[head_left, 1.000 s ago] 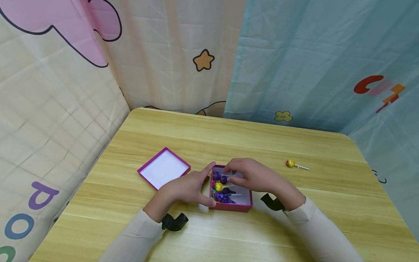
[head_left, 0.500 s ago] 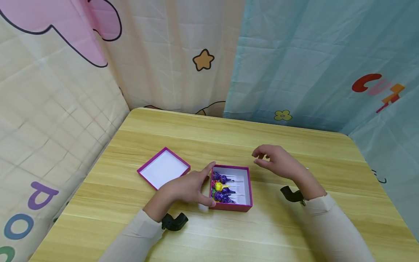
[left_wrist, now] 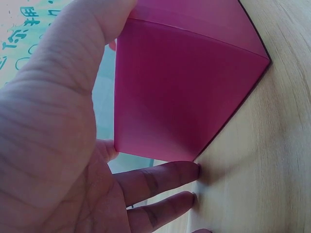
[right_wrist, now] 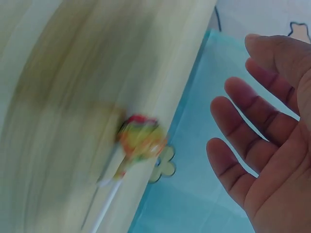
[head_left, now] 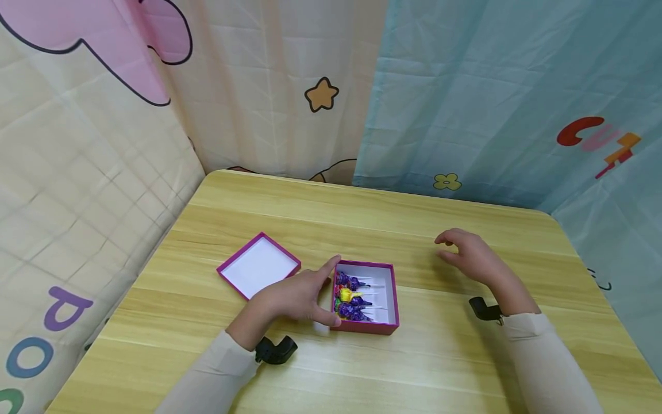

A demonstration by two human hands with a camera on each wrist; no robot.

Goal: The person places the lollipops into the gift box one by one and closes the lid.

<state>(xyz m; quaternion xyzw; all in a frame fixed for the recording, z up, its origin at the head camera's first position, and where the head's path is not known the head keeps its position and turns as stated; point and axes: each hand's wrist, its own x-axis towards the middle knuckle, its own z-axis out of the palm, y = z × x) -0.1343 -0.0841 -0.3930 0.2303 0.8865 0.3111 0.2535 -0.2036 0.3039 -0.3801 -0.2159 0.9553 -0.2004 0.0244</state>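
Note:
My left hand point(head_left: 297, 296) holds the left side of a small magenta box point(head_left: 364, 328), thumb at the near corner and index finger at the far one. In the left wrist view two other fingers rest on the tabletop beside the box wall point(left_wrist: 180, 92). Inside the box lie purple lollipops point(head_left: 346, 311) and a yellow lollipop point(head_left: 346, 295), their white sticks pointing right. Over the right part of the table my right hand point(head_left: 473, 256) hovers with loose, unfilled fingers. A yellow-and-red lollipop point(right_wrist: 142, 141) appears blurred in the right wrist view, apart from the fingers; the head view hides it behind the hand.
The box's lid point(head_left: 258, 269), white inside with a magenta rim, lies left of the box, close to the left hand. The wooden table point(head_left: 331, 207) reaches back to printed curtains point(head_left: 289, 115). Each wrist wears a black mount point(head_left: 276, 352).
My right hand has left the box and moved right, over where the single lollipop lay, covering it in the head view. My left hand and the box have stayed put.

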